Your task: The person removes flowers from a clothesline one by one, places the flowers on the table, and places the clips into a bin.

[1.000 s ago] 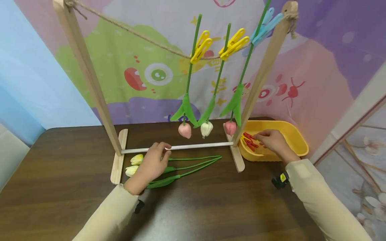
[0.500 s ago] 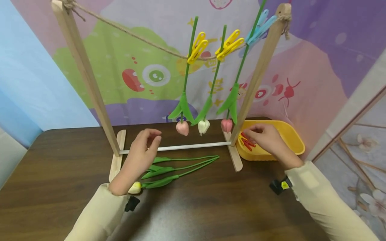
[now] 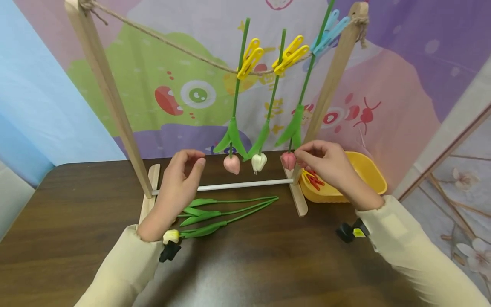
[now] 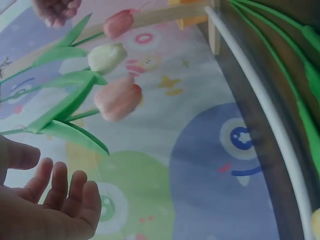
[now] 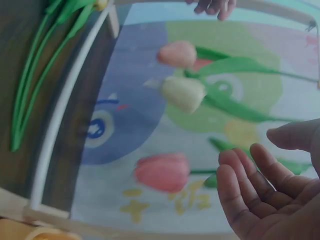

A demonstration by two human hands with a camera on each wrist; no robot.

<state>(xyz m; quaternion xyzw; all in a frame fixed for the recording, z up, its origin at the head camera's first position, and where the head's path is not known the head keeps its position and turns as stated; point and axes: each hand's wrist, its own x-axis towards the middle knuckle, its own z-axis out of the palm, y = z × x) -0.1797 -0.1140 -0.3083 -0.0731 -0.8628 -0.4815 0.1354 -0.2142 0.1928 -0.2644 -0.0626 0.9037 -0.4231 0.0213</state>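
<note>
My left hand (image 3: pixel 173 187) is raised over the left part of the rack's white rod, fingers loosely bent, holding nothing. The left wrist view shows its thumb and fingers apart. My right hand (image 3: pixel 329 165), also holding nothing, hovers beside the dark pink tulip (image 3: pixel 288 160); its fingertips overlap that bloom's edge in the head view. A white tulip (image 3: pixel 259 162) and a pale pink tulip (image 3: pixel 232 164) hang head-down alongside. Two yellow clothespins (image 3: pixel 250 59) and a blue clothespin (image 3: pixel 330 35) clip the stems to the rope (image 3: pixel 161 39).
Several tulips with green stems (image 3: pixel 245 209) lie on the table (image 3: pixel 245 264); one yellow bloom (image 3: pixel 171 236) shows by the left wrist. Behind the right hand stands a yellow basket (image 3: pixel 370 172) with red clothespins (image 3: pixel 315 182). Wooden posts (image 3: pixel 111 98) hold the rope.
My left hand has lifted off the lying tulips and moved left and up. My right hand has risen from over the basket and moved left to the dark pink bloom.
</note>
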